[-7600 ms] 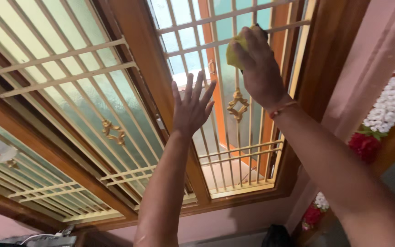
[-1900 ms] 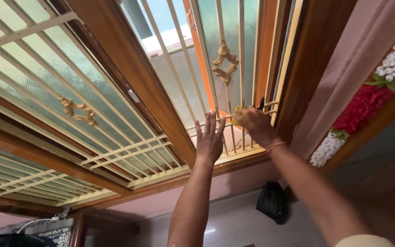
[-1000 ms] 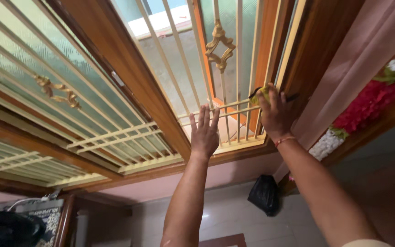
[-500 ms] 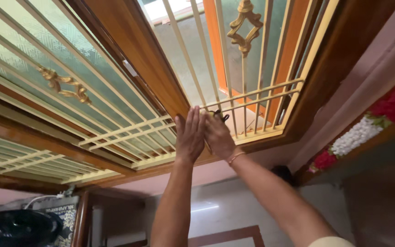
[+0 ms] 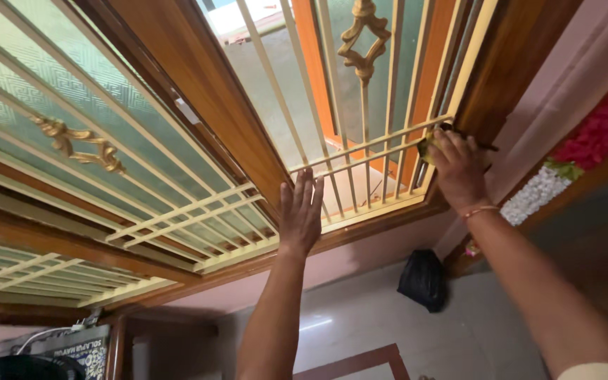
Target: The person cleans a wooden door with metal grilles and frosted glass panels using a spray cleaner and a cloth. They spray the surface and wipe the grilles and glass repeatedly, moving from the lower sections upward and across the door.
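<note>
My right hand presses a yellow-green cloth against the right end of the cream horizontal bars of the window grille, beside the brown wooden frame. Only a small edge of the cloth shows past my fingers. My left hand lies flat with fingers together and straight against the lower left of the same grille panel, next to the wooden mullion. A gold diamond ornament sits on the bars above.
A second grille panel with frosted glass and a gold ornament is to the left. A garland of red and white flowers hangs at right. A black bag sits on the tiled floor below the sill.
My right hand with the cloth has slid from beside my left hand to the right end of the horizontal bars. My left hand has stayed flat on the grille.
</note>
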